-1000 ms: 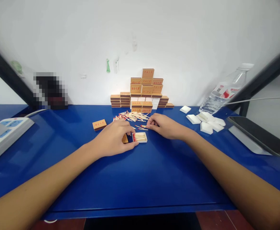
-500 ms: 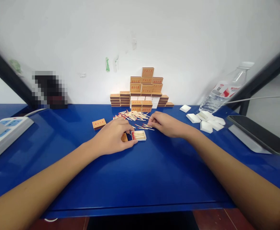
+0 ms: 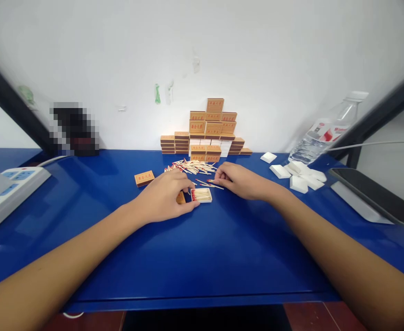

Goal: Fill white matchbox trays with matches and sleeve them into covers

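Observation:
My left hand (image 3: 167,197) is closed around an orange matchbox (image 3: 181,198), whose white tray (image 3: 206,199) sticks out to the right with red-tipped matches in it. Its thumb and fingertips touch the tray's left end. To the right of the tray, my right hand (image 3: 233,179) is pinched around matches (image 3: 211,180) near the blue table surface. A few loose matches lie just below its fingertips. Behind both hands is a pile of loose matches (image 3: 197,167). A closed matchbox (image 3: 144,178) lies left of my left hand.
Stacked matchboxes (image 3: 215,128) stand against the wall. At the right are white blocks (image 3: 298,184), a water bottle (image 3: 329,128) and a phone (image 3: 378,195) on a white stand. A power strip (image 3: 12,197) lies at the left; a pixelated dark object (image 3: 76,131) stands behind.
The view has shifted slightly. Both hands keep nearly the same places, and the matches by my right fingertips have tilted a little.

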The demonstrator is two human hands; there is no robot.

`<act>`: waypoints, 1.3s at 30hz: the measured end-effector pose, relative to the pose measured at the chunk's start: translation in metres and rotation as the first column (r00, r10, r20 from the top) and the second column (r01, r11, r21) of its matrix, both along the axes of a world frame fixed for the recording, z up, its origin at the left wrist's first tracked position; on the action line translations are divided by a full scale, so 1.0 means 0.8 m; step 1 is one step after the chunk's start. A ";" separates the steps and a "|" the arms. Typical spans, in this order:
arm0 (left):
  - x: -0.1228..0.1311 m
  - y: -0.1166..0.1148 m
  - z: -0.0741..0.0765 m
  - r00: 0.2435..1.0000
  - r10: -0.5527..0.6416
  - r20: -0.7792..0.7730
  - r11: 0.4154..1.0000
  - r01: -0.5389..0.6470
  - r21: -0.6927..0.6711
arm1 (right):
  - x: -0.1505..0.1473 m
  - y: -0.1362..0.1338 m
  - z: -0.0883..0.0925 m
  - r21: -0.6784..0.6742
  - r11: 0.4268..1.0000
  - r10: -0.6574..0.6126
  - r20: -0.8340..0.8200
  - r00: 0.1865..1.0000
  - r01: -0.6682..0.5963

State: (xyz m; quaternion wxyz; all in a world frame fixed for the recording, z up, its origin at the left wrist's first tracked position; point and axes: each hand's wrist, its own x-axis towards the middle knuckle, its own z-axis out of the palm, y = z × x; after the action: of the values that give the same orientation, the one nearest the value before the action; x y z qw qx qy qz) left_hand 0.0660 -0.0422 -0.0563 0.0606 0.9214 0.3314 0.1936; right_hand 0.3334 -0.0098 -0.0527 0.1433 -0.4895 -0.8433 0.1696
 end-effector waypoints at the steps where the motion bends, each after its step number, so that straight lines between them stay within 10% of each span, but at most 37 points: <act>1: 0.000 0.000 0.000 1.000 0.002 -0.003 1.000 -0.002 -0.004 | 0.000 -0.001 0.001 -0.008 1.000 -0.002 0.007 1.000 0.002; 39: 0.001 0.002 -0.001 1.000 -0.002 -0.001 1.000 0.002 0.015 | -0.038 -0.041 0.004 0.041 0.980 0.200 -0.157 0.967 -0.196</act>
State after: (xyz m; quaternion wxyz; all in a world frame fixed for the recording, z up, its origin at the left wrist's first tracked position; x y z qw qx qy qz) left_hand 0.0666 -0.0405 -0.0573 0.0539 0.9223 0.3290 0.1956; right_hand 0.3033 -0.0429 -0.0496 0.1992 -0.3858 -0.8757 0.2113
